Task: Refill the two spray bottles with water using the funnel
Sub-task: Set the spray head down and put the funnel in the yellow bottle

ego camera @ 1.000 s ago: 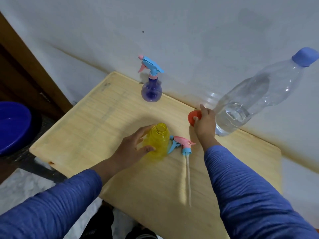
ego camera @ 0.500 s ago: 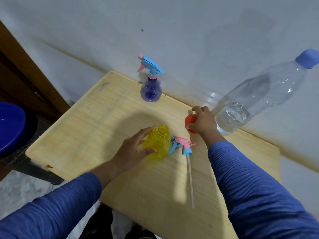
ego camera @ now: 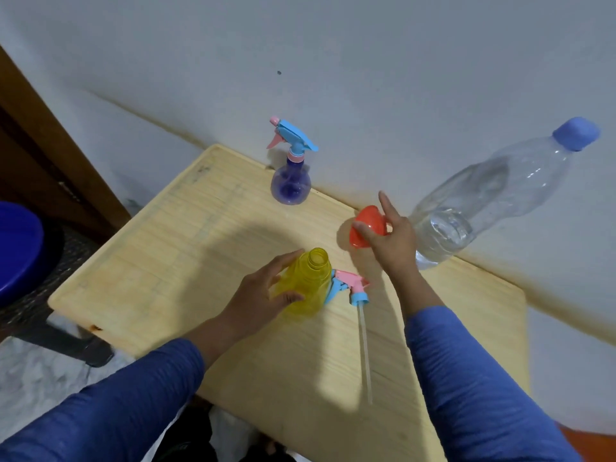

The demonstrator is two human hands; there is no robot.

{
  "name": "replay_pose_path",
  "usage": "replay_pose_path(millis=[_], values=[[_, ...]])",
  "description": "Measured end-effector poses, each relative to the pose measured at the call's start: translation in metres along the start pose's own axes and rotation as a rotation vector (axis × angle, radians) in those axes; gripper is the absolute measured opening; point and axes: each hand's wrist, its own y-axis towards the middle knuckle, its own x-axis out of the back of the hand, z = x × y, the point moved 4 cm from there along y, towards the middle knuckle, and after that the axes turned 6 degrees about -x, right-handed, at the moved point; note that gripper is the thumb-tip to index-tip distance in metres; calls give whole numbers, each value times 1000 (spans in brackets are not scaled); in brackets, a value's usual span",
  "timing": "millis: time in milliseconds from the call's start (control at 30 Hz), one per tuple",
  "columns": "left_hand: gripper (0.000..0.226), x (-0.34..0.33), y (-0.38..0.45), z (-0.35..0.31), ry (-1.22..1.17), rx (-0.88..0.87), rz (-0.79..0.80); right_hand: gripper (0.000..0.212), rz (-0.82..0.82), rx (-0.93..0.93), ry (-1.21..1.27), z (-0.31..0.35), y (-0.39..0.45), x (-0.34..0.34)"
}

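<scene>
A yellow spray bottle stands uncapped near the middle of the wooden table, and my left hand grips its side. Its pink and blue spray head with a long dip tube lies on the table just right of it. My right hand holds the red funnel lifted off the table, index finger sticking up. A purple spray bottle with its trigger head on stands at the back edge by the wall. A large clear water bottle with a blue cap stands at the back right, partly filled.
The white wall runs right behind the table. A blue basin sits on a dark stand to the left, beside a brown door frame. Marble floor shows at the lower left.
My right hand has closed on the red funnel and lifted it from beside the water bottle, tilting it toward me. My left hand stays on the yellow bottle.
</scene>
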Motion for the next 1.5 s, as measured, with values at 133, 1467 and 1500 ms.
replay_pose_path(millis=[133, 1467, 1500], values=[[64, 1, 0, 1, -13, -2, 4, 62, -26, 17, 240, 10, -42, 10], [57, -1, -7, -4, -136, 63, -20, 71, 210, 192, 513, 61, -130, -6], [59, -1, -7, -4, -132, 61, -13, 73, 217, 202, 491, 60, -130, -5]])
